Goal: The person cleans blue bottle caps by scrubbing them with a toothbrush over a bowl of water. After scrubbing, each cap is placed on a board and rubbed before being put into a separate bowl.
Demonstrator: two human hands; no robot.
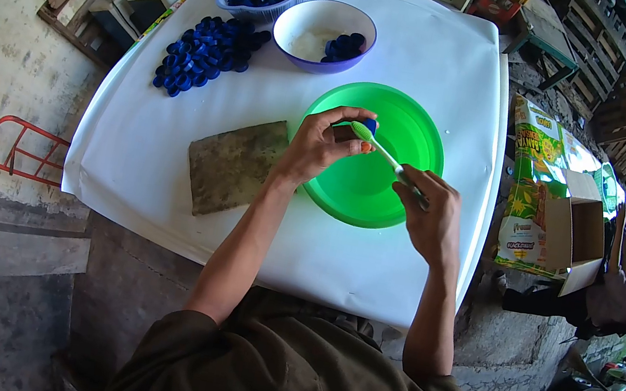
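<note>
Left hand pinches a blue cap at centre frame; right hand grips a toothbrush, its head at the cap. Both above the green basin. Step in hand, as judged: scrubbing one cap. Next move seems to call for rotating it under the bristles. Loose caps piled upper left.

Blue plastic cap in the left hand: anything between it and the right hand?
Only the green-and-white plastic toothbrush, held by the right hand, spans the gap to the blue cap in the left hand. Nothing else visible stands between; the round green plastic basin sits below.
</note>
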